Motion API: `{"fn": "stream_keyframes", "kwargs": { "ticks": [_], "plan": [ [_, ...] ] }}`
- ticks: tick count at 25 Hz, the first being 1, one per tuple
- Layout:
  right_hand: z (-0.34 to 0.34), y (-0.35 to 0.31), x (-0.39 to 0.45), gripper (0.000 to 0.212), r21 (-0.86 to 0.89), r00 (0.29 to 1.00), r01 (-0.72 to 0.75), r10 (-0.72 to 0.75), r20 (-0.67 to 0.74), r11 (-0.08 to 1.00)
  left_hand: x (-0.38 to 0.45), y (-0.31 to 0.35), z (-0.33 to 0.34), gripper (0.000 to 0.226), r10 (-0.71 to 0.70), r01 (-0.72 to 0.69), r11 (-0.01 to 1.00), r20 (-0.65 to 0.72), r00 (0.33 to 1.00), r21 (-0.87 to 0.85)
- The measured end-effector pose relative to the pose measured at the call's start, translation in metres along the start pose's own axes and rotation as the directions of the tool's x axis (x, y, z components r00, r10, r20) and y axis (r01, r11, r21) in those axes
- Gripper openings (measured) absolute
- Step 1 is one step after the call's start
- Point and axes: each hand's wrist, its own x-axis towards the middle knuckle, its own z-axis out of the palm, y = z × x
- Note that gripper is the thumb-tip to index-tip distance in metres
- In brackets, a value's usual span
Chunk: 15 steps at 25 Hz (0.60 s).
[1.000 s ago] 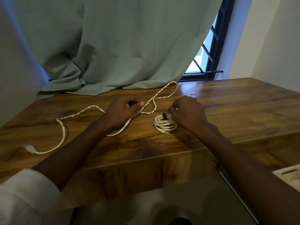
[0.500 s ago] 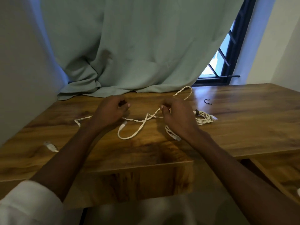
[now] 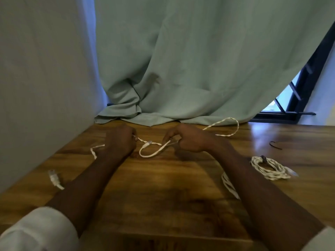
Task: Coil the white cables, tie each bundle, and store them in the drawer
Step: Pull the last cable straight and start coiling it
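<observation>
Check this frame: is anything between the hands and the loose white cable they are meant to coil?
Nothing visible. The left hand and right hand already hold the loose white cable directly. The tied bundle lies apart, to the right on the table.

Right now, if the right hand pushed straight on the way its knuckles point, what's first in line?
The right hand, gripping the loose white cable, points left toward the left hand. First comes the cable's white connector in the gap, then the left hand. Depth is unclear, so it might pass just above the connector.
</observation>
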Motion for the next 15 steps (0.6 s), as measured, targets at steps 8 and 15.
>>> {"fn": "stream_keyframes", "kwargs": {
  "ticks": [8, 15],
  "plan": [
    [0.011, 0.035, 0.033, 0.016, 0.663, 0.783, 0.145, 0.324, -0.530, 0.734, -0.014, 0.048, -0.037, 0.070, 0.231, -0.045, 0.423, 0.059, 0.971, -0.905],
    [0.028, 0.035, 0.020, 0.020, 0.194, 0.830, 0.009, 0.101, -0.549, 0.981, -0.003, 0.062, -0.057, 0.044, 0.288, 0.244, -0.455, 0.117, 0.950, -0.856]
  ]
}}
